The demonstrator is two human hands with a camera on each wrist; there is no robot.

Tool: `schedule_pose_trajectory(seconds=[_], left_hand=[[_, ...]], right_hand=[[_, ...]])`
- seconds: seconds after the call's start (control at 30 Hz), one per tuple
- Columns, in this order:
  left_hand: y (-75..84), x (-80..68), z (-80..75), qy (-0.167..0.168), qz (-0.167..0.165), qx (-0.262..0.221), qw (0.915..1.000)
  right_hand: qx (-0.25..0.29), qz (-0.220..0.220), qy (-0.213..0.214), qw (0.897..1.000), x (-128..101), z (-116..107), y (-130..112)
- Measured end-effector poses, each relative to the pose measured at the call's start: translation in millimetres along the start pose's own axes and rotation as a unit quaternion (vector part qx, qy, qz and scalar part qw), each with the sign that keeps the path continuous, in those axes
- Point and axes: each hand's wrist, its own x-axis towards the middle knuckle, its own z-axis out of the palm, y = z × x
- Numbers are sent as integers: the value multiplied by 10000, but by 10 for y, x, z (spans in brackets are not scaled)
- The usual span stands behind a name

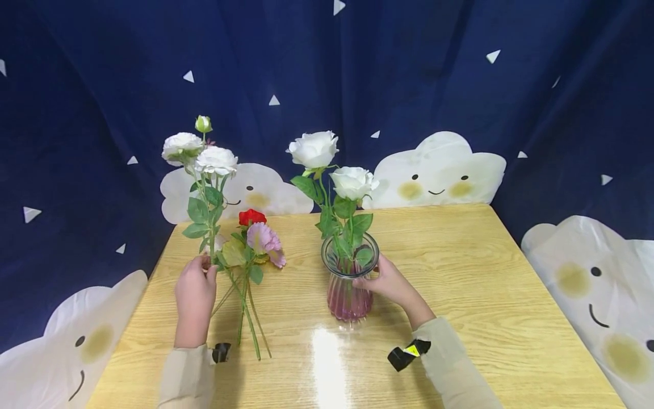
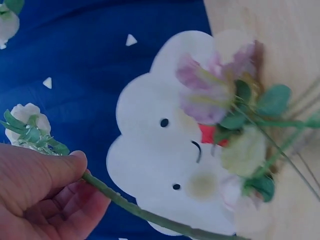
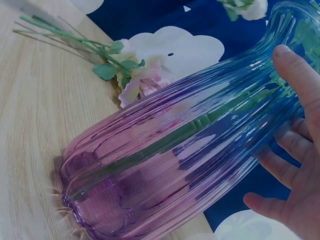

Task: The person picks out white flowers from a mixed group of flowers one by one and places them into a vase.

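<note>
My left hand pinches the green stem of a white artificial flower spray between thumb and fingers, holding it upright at the left of the table. In the left wrist view, the stem runs out below the fingertips. A ribbed glass vase, pink low down and bluish toward the rim in the right wrist view, stands upright mid-table. Around its neck my right hand curls, thumb on the near side. Two white roses rise from the vase, and a stem shows through the glass.
Beside my left hand, several loose artificial flowers lie on the wooden table, among them a red one and a pale purple one. Their stems point toward the front edge. A dark blue curtain surrounds the table.
</note>
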Motion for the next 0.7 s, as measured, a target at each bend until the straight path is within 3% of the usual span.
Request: schedule_pose_trajectory(seconds=[0.33, 0.7], left_hand=[[286, 152, 27, 544, 459, -438, 9965], [521, 220, 25, 584, 642, -755, 9934]], right_hand=[[-44, 116, 83, 9999, -8, 15, -3], [-96, 113, 84, 9999, -1, 18, 21]])
